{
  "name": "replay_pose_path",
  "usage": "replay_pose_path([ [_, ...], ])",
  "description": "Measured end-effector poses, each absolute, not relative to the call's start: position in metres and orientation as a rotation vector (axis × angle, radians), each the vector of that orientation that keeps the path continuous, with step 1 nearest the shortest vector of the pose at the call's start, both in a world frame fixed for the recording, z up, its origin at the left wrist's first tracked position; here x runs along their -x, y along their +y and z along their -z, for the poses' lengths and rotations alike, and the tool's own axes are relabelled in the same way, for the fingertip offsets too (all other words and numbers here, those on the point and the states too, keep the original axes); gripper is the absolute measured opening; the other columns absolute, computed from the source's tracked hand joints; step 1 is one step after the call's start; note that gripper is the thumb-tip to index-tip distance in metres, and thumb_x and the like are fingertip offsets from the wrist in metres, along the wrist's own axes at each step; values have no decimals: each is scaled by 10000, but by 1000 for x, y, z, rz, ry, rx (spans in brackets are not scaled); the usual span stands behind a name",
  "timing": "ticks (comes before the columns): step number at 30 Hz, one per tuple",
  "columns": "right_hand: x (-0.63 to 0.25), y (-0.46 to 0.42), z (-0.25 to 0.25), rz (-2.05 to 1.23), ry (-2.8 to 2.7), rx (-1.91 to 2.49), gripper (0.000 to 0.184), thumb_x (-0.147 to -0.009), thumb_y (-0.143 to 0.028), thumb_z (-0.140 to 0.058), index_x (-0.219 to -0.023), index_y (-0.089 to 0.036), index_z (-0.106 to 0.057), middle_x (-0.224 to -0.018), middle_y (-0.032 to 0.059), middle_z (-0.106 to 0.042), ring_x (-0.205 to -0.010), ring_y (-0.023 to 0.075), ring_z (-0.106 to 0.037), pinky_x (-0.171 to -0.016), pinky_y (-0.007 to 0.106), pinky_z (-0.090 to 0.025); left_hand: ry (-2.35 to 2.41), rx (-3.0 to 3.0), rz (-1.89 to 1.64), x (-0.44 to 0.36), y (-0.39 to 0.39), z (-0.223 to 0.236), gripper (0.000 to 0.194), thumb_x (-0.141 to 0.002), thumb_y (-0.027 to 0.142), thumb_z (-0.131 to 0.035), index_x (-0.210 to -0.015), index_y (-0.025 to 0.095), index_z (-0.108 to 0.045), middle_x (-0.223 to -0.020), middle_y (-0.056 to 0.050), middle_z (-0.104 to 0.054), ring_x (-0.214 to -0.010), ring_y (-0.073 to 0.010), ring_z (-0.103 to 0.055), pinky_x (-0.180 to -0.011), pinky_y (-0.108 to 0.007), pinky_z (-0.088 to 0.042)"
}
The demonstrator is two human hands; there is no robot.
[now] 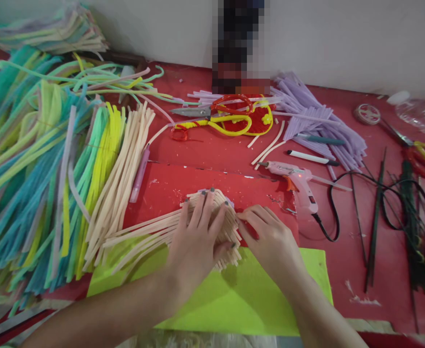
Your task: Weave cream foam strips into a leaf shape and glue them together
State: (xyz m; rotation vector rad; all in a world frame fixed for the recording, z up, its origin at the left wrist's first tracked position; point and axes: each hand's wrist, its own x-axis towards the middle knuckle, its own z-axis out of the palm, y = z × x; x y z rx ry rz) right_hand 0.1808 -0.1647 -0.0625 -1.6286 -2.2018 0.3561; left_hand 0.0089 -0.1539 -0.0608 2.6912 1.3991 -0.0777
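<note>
Left hand: fingers spread, pressing cream strips, likely light, bendy; hold edges. Right hand: fingers bunched, grip unclear.

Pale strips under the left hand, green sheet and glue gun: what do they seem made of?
Pale strips under the left hand: perhaps fuzzy chenille over wire, judging by the soft, matte look; no wire shows.
Green sheet: card or thin foam, flat, even-coloured; can't tell which.
Glue gun: likely smooth, moulded pink plastic; its nozzle looks like grey metal.

Open red tabletop separates the glue gun from the purple pen.
</note>
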Motion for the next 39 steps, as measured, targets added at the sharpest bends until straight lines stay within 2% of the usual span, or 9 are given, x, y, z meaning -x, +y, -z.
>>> replay_pose_path([
  [25,-180,-164,64,-362,-2174,1634,193,-909,-153,-481,-782,-197,-619,-782,42,-622,-743,162,-574,-654,285,-441,1417,-2678,63,-9,-154,61,617,-895,526,-445,-1398,169,-442,-1499,-177,-347,-1381,-353,-325,-1054,-534,-353],
  [39,-180,-165,62,-369,-2183,1663,176,-895,-133,-506,-765,-184,-612,-812,51,-632,-772,172,-589,-673,290,-457,1414,-2687,55,-10,-153,60,636,-902,548,-409,-1410,165,-423,-1494,-188,-350,-1371,-367,-336,-1050,-559,-345],
])
